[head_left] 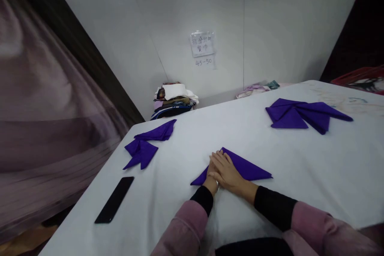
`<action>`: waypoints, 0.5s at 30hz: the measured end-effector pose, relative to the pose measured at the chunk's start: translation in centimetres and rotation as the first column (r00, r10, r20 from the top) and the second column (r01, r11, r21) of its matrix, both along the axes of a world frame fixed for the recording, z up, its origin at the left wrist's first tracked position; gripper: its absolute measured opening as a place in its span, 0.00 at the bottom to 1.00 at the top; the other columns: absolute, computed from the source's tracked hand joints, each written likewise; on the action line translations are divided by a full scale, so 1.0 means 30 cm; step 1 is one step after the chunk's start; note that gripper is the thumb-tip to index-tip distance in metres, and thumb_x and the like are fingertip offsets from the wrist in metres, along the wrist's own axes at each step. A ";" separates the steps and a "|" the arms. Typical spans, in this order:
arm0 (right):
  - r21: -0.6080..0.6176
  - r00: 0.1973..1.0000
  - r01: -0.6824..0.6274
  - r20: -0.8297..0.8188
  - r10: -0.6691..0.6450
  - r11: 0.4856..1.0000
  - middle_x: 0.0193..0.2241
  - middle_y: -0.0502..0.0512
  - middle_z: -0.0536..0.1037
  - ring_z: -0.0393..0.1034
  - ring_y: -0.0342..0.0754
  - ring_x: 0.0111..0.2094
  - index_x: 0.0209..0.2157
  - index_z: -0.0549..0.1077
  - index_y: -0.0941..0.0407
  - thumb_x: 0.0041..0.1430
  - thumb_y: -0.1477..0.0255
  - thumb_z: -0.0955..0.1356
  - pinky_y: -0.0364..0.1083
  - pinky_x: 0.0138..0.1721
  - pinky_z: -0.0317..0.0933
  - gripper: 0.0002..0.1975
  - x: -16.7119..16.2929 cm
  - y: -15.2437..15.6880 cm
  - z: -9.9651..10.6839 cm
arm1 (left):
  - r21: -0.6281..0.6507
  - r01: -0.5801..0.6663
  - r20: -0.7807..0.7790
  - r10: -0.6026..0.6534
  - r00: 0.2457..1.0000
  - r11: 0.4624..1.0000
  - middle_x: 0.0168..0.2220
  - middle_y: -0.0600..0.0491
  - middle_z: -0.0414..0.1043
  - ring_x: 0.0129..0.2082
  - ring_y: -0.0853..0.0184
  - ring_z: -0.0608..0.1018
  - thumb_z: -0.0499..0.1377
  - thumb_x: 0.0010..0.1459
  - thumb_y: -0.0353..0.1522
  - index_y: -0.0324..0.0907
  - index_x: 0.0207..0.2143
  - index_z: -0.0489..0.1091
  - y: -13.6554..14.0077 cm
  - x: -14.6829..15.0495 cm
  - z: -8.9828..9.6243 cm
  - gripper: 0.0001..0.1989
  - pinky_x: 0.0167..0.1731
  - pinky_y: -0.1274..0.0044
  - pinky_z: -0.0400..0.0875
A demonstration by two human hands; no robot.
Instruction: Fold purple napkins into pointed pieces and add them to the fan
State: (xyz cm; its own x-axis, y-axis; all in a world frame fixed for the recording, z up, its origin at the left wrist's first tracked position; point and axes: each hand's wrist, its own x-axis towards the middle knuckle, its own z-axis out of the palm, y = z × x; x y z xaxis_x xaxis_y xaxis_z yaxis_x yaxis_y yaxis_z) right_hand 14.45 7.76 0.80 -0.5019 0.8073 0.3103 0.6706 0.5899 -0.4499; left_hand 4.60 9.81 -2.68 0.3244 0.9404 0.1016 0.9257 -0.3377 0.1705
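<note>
A purple cloth napkin, folded into a triangle, lies on the white-covered table in front of me. My right hand rests flat across it with fingers stretched toward the far corner. Beneath and beside it, my left hand lies on the same napkin, its fingers mostly covered by the right hand. Both palms press down near the middle of the triangle, and neither hand grips the cloth.
Two more folded purple napkins lie on the table, one at the left and one at the far right. A black phone is near the left edge. Stacked clothes sit by the wall under a paper sign. A curtain hangs left.
</note>
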 end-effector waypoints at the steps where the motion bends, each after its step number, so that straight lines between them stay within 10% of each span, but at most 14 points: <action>1: -0.022 1.000 0.007 0.010 -0.007 1.000 0.61 0.60 0.52 0.39 0.53 0.63 0.61 0.51 0.57 0.62 0.55 0.55 0.58 0.60 0.35 0.31 0.014 0.003 -0.008 | -0.011 0.049 -0.026 -0.049 0.998 0.999 0.61 0.52 0.54 0.62 0.60 0.53 0.45 0.60 0.35 0.48 0.61 0.49 0.004 0.000 0.003 0.26 0.60 0.63 0.49; 11: -0.038 0.981 0.143 0.140 -0.136 0.989 0.63 0.57 0.49 0.37 0.54 0.63 0.62 0.48 0.51 0.59 0.51 0.56 0.60 0.60 0.33 0.33 0.357 0.003 -0.105 | -0.018 0.102 -0.098 -0.103 0.990 0.995 0.64 0.46 0.43 0.64 0.61 0.45 0.36 0.62 0.44 0.35 0.62 0.46 0.011 0.007 0.044 0.31 0.60 0.64 0.44; 15: -0.226 0.933 0.344 -0.030 -0.360 0.911 0.62 0.57 0.51 0.43 0.55 0.62 0.61 0.51 0.52 0.59 0.51 0.55 0.59 0.60 0.42 0.33 0.579 -0.007 -0.085 | -0.042 0.097 -0.091 -0.101 0.991 0.994 0.64 0.46 0.43 0.64 0.61 0.45 0.36 0.62 0.44 0.35 0.62 0.46 0.010 0.010 0.056 0.31 0.61 0.64 0.43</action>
State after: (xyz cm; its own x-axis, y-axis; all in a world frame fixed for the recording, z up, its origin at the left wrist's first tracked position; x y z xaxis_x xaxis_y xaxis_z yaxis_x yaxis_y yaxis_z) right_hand 31.81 7.55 -1.74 -0.1564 0.9784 0.1350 0.7796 0.2062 -0.5914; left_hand 4.91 10.11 -1.01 0.4222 0.9059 0.0318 0.9005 -0.4232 0.1000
